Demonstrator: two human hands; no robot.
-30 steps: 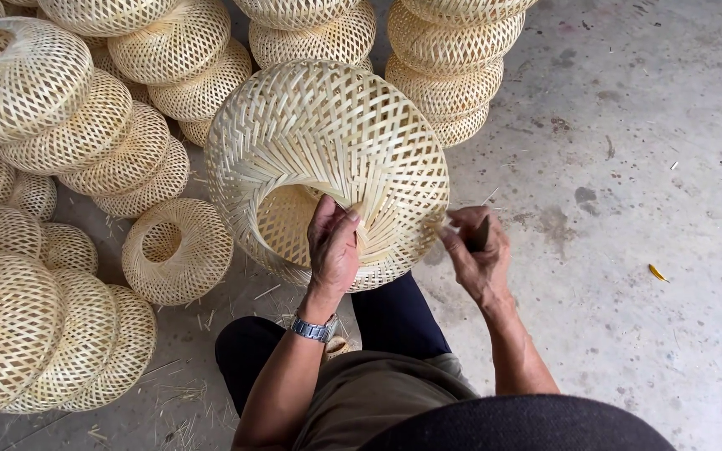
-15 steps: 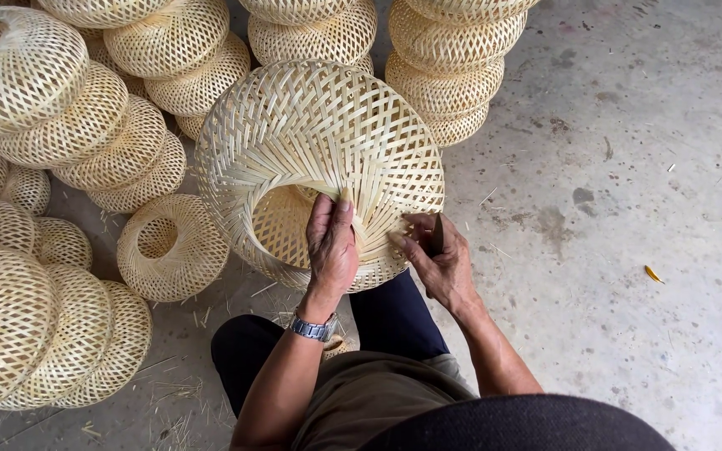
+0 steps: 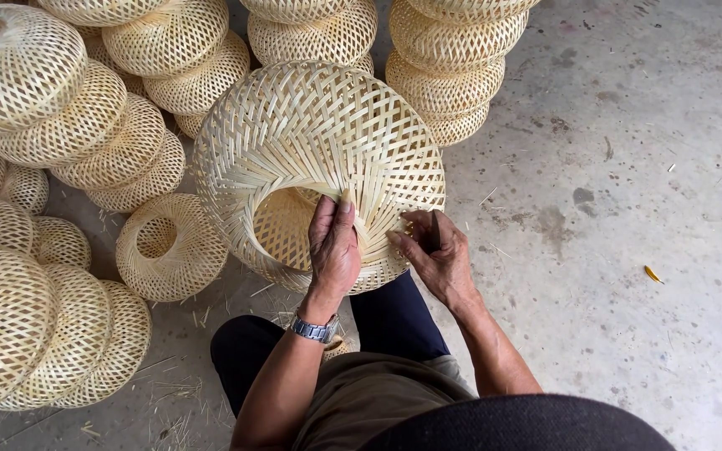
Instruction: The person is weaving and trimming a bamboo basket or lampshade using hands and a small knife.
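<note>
As the right hand (image 3: 438, 255), a dark tool tucked in its curled fingers, has moved in onto the woven bamboo basket (image 3: 319, 159), the left hand (image 3: 333, 242) presses flat, pinning loose strips by its opening.

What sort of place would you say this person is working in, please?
Probably a small handicraft workshop for woven bamboo shades or baskets. Stacks of finished woven shells stand on a bare concrete floor, strip offcuts lie about, and the left hand and right hand work on a half-woven one.

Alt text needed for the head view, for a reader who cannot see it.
Two hands work the rim of a round woven bamboo basket: left hand presses the strips, right hand holds a small dark tool. Stacks of finished baskets surround it on concrete floor.
</note>
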